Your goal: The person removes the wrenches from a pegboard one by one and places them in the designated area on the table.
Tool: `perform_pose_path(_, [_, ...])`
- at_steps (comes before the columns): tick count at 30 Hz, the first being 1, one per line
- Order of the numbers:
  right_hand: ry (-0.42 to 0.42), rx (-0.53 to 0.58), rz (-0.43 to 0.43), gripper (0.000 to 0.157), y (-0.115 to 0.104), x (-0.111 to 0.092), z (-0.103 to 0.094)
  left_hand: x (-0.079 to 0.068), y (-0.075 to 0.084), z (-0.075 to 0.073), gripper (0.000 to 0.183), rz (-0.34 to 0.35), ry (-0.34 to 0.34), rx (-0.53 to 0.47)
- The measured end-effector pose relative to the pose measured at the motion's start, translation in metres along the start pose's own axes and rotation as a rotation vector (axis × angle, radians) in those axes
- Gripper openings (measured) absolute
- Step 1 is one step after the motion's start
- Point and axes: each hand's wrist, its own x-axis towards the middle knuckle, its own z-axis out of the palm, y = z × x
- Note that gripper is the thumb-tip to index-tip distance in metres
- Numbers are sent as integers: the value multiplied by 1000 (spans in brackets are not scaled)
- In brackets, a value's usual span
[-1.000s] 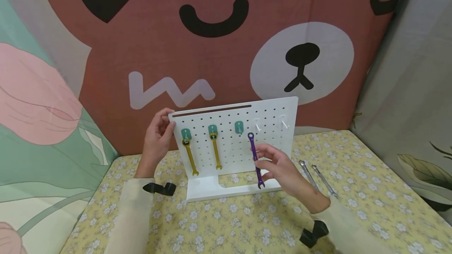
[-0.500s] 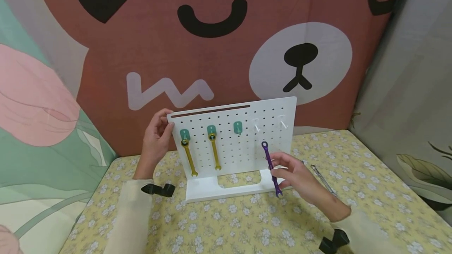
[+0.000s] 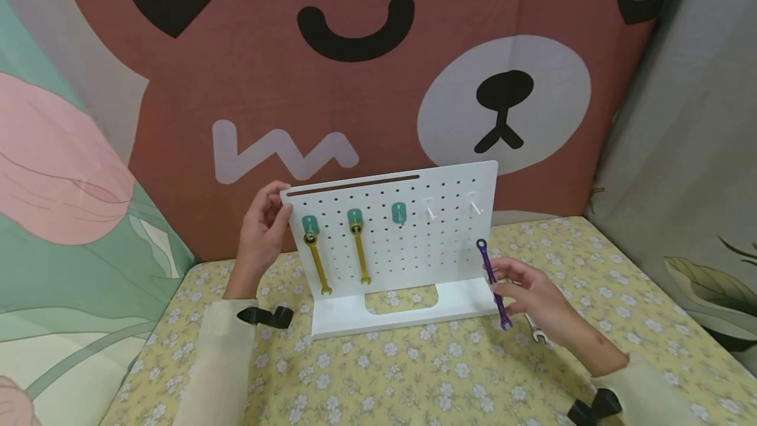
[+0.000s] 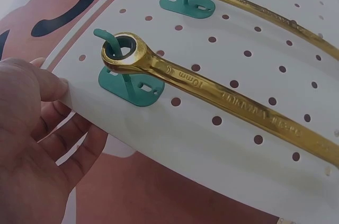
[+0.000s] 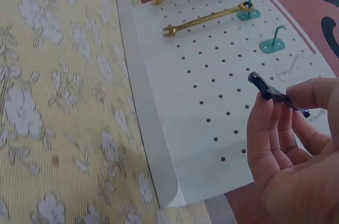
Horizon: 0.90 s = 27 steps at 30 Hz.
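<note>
My left hand (image 3: 262, 229) grips the upper left corner of a white pegboard (image 3: 384, 248), thumb on the front and fingers behind. Two gold ratcheting wrenches hang from green hooks by their ring ends; the left wrench (image 4: 212, 91) shows a 10 mm marking in the left wrist view, and the second wrench (image 3: 361, 255) is to its right. A third green hook (image 3: 399, 213) and two clear hooks (image 3: 430, 209) hold nothing. In front of the board's lower right edge, my right hand (image 3: 535, 291) pinches a purple wrench (image 3: 493, 284) between thumb and fingers, ring end up.
The pegboard stands on a white base (image 3: 340, 316) on a table with a yellow floral cloth (image 3: 378, 380). A silver wrench (image 3: 537, 332) lies on the cloth, mostly hidden behind my right hand. A curtain with a bear print (image 3: 266, 84) hangs behind the table.
My right hand has carried the purple wrench to the right, away from the middle of the board to its right edge, now covering most of the silver wrenches. My left hand stays put.
</note>
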Motion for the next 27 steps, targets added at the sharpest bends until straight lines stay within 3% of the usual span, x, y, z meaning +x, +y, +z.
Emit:
perform_pose_path(7, [44, -34, 22, 45, 7, -5, -15, -1, 0, 0, 34, -17, -5, 23])
perform_pose_path(14, [53, -77, 44, 49, 16, -7, -30, 0, -2, -3, 33, -2, -20, -22])
perform_pose_path(27, [-27, -168, 91, 57, 30, -5, -62, 1, 0, -2, 32, -6, -24, -44])
